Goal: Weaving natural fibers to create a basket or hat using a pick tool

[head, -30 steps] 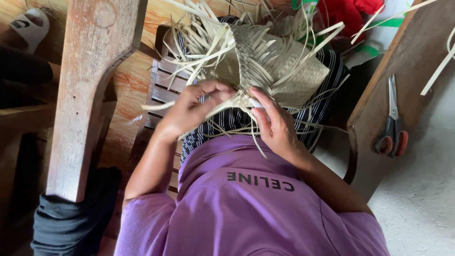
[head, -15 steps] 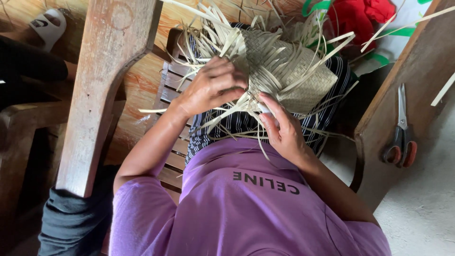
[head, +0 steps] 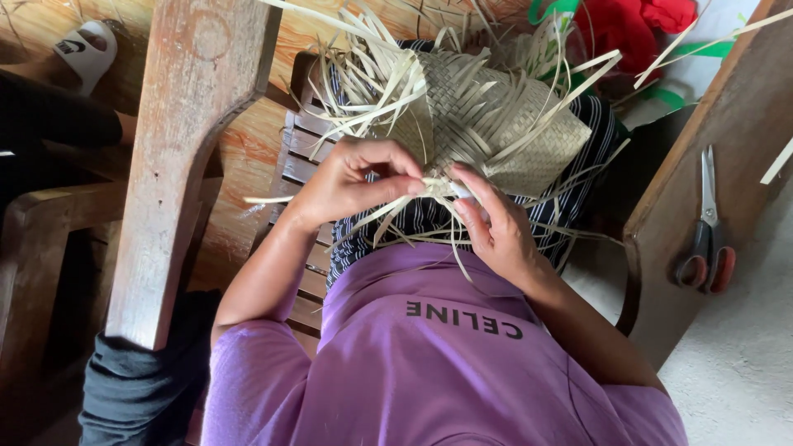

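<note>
A half-woven palm-leaf basket [head: 487, 124] is held on the lap of a seated person in a purple shirt [head: 438, 355] and striped trousers [head: 570, 182], its loose pale strips [head: 372, 74] fanning out on all sides. The left hand [head: 351, 177] is pinched shut on a strip at the basket's near edge, thumb and fingertips pressed together. The right hand [head: 496, 227] is set just beside it, its fingers curled against the same edge and closed on the strips there; a small white object by its forefinger cannot be made out. The two hands are nearly touching. A slatted wooden chair [head: 293, 165] is seen beneath the person, with a broad wooden armrest [head: 182, 157] to the left. Red-handled scissors [head: 706, 239] are laid on a wooden armrest [head: 702, 140] at the right, well apart from the hands. Red cloth [head: 619, 25] is visible beyond the basket.
</note>
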